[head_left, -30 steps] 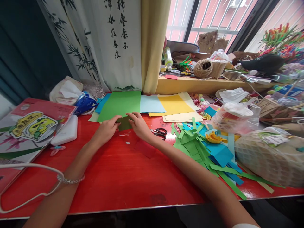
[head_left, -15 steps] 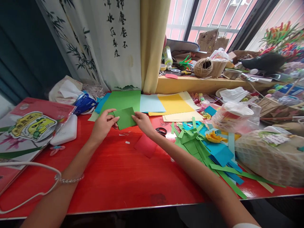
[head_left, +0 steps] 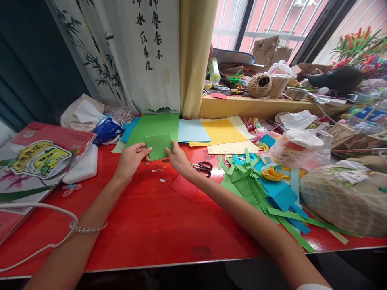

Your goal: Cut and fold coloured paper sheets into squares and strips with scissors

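Observation:
A small green piece of paper (head_left: 159, 146) is held up between my two hands, above the red table. My left hand (head_left: 133, 159) pinches its left edge, the thumb in front and other fingers behind. At its lower right edge, my right hand (head_left: 177, 158) grips with thumb and fingers. Black-handled scissors (head_left: 204, 166) lie just right of my right hand, partly behind my wrist. Below the hands a pink-red paper square (head_left: 183, 187) rests on the table, partly covered by my right forearm. A tiny white scrap (head_left: 162, 181) lies near it.
Sheets of green (head_left: 151, 127), light blue (head_left: 193, 131) and yellow paper (head_left: 225, 132) lie along the back. Green and blue paper strips (head_left: 256, 189) heap at right, beside a netted bundle (head_left: 344, 199). A magazine (head_left: 30, 169) and a white cable (head_left: 45, 207) are at left.
The green paper has been turned a little, so its top edge is more level. My right hand has shifted slightly left and down along its edge, showing more of the scissors.

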Demonstrator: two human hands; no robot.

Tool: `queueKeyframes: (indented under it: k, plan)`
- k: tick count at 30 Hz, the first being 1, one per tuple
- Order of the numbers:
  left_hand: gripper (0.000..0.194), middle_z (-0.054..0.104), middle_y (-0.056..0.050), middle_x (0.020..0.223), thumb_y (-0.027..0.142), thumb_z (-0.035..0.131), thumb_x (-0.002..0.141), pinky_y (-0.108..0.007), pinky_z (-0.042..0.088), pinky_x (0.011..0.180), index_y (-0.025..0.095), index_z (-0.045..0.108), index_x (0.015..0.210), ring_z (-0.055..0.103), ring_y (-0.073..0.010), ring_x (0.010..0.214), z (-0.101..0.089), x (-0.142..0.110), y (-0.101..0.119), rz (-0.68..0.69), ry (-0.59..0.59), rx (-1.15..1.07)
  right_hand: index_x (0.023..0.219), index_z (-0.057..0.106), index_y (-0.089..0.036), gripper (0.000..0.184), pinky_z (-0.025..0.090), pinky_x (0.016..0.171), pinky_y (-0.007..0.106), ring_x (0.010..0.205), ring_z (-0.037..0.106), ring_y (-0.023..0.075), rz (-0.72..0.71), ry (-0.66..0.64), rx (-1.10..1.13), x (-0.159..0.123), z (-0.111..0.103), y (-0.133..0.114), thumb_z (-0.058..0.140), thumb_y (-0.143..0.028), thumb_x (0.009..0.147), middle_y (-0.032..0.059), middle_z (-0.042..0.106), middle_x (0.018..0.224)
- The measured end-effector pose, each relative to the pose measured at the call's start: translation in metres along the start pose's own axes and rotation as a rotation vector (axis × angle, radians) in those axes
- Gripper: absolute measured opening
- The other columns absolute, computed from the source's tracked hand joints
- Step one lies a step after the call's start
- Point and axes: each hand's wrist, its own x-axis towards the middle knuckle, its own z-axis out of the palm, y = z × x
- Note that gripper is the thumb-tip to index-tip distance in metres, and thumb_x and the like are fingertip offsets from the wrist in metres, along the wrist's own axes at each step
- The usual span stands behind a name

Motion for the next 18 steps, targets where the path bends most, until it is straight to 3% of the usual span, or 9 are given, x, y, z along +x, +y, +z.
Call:
queueKeyframes:
  k: [3, 8, 13, 18]
  plan:
    - [0.031, 0.056, 0.005, 0.052, 0.032, 0.067, 0.069, -0.025, 0.042, 0.048, 0.015, 0.058, 0.094, 0.051, -0.0114, 0.044, 0.001, 0.0, -0.001, 0.004, -0.007, 0.014, 0.116, 0.04, -0.016, 0.031, 0.049, 0.086, 0.046, 0.093, 0.059, 0.0214, 0.011, -0.027, 0.042, 0.0, 0.002, 0.002, 0.044, -0.014, 0.085, 0.0118, 0.056, 0.108]
    - [0.023, 0.055, 0.005, 0.051, 0.032, 0.067, 0.069, -0.025, 0.04, 0.048, 0.016, 0.058, 0.084, 0.051, -0.0115, 0.044, 0.002, 0.0, -0.001, 0.023, -0.021, 0.052, 0.11, 0.041, -0.02, 0.028, 0.06, 0.067, 0.034, 0.076, 0.063, 0.0138, 0.027, -0.083, 0.165, 0.006, 0.001, 0.009, 0.044, -0.011, 0.083, 0.0077, 0.053, 0.113]
    - [0.021, 0.055, 0.005, 0.05, 0.031, 0.067, 0.069, -0.023, 0.039, 0.047, 0.017, 0.058, 0.081, 0.049, -0.0103, 0.044, 0.001, 0.0, 0.0, 0.043, 0.0, 0.031, 0.101, 0.042, -0.02, 0.015, 0.061, 0.059, 0.027, 0.079, 0.064, 0.0133, 0.069, -0.125, 0.249, 0.01, -0.005, 0.009, 0.046, -0.018, 0.087, 0.0055, 0.056, 0.103]
    - [0.022, 0.054, 0.004, 0.05, 0.031, 0.068, 0.068, -0.022, 0.039, 0.045, 0.016, 0.057, 0.08, 0.049, -0.0101, 0.044, 0.001, 0.0, 0.0, 0.026, 0.0, -0.017, 0.091, 0.045, -0.018, 0.003, 0.055, 0.045, 0.022, 0.056, 0.064, 0.0108, 0.089, -0.212, 0.235, 0.01, -0.01, 0.002, 0.044, -0.019, 0.089, 0.0034, 0.058, 0.083]
